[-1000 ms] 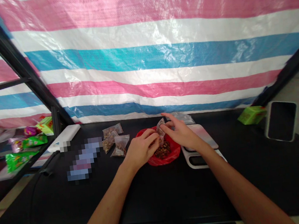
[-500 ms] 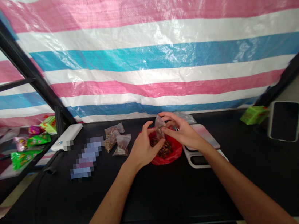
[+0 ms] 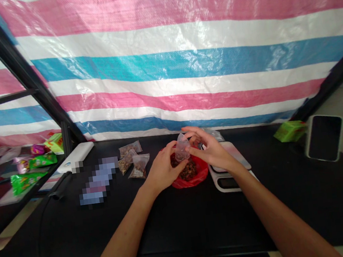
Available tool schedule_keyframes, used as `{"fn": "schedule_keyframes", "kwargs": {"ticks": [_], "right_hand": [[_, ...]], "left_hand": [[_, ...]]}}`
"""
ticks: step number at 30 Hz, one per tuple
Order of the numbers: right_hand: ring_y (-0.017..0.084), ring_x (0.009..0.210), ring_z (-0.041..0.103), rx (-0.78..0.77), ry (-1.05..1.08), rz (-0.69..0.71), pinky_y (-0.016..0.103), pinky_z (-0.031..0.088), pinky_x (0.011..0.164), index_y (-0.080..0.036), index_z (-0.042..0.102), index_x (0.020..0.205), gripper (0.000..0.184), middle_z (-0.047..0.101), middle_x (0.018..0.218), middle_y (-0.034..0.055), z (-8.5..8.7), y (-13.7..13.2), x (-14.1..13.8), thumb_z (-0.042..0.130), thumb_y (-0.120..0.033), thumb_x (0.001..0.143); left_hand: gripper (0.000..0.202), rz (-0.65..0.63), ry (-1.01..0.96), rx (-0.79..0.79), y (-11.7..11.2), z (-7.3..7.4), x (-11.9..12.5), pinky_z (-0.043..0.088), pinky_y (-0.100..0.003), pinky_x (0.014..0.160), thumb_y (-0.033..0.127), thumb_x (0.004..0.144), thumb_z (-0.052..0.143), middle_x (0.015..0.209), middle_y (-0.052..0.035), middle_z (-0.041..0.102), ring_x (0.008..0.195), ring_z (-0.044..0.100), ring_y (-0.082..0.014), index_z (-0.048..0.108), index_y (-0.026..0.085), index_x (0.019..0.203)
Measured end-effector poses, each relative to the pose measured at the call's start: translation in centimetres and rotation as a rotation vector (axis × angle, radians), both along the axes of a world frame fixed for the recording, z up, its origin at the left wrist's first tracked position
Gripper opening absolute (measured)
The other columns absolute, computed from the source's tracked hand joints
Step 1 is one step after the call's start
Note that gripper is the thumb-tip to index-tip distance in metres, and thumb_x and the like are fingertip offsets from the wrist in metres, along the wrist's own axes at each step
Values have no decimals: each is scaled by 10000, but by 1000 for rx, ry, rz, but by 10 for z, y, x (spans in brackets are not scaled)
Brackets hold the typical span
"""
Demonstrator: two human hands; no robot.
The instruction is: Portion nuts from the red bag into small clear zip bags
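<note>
Between my two hands is a small clear plastic bag [image 3: 180,147], held upright over an open red plastic bag [image 3: 193,182]. Brown granules [image 3: 189,171] fill the bottom of the red one. My left hand [image 3: 164,168] grips the clear bag's left side, fingers curled and thumb toward its lower part. Pinched at its right edge are the thumb and fingers of my right hand [image 3: 208,148]. Several small zip bags with brown contents [image 3: 139,166] lie left of my left hand. Under my right forearm is a white digital scale [image 3: 226,183], partly covered.
A phone [image 3: 325,137] leans upright at the right, beside a green box [image 3: 290,131]. To the left lie a white power strip-like object [image 3: 81,153], a black cable [image 3: 37,234] and green snack packets [image 3: 26,181]. A striped sheet [image 3: 175,64] hangs behind the black table [image 3: 184,228].
The clear bag now looks more see-through and spread, with less brown visible in it. My left fingers have moved slightly closer to it; my right hand stays nearly in place.
</note>
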State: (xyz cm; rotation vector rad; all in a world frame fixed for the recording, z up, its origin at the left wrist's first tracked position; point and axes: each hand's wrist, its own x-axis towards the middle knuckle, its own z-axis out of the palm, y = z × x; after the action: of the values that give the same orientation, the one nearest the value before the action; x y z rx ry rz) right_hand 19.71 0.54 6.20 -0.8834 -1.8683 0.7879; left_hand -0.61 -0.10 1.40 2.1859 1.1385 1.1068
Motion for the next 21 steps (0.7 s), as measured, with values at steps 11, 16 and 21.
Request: {"fn": "schedule_keyframes", "kwargs": {"ticks": [11,16,21], "right_hand": [[209,969,637,129,10,-70,341,497,858,-231,687,994,124,700,1109,58,2,3,0,690,-331,920],[188,834,617,114,40,-127,324,490,768,-224,661,904,134,688,939,36,1,3,-3,694,-354,910],[182,749,619,25,160,-180,321,512,724,-234,609,891,212,653,807,6,-4,9,-2,723,-412,867]], "left_hand": [[573,11,38,44,2,0,-2,495,-428,1066,369,898,723,1336,-84,676,1213,651,-264,493,246,1408],[435,11,14,65,1,2,-2,495,-388,1058,343,951,655,1295,-74,689,1183,659,-233,542,249,1361],[456,93,34,126,2,4,-5,499,-396,1031,368,982,594,1147,-72,733,1108,676,-231,498,221,1403]]}}
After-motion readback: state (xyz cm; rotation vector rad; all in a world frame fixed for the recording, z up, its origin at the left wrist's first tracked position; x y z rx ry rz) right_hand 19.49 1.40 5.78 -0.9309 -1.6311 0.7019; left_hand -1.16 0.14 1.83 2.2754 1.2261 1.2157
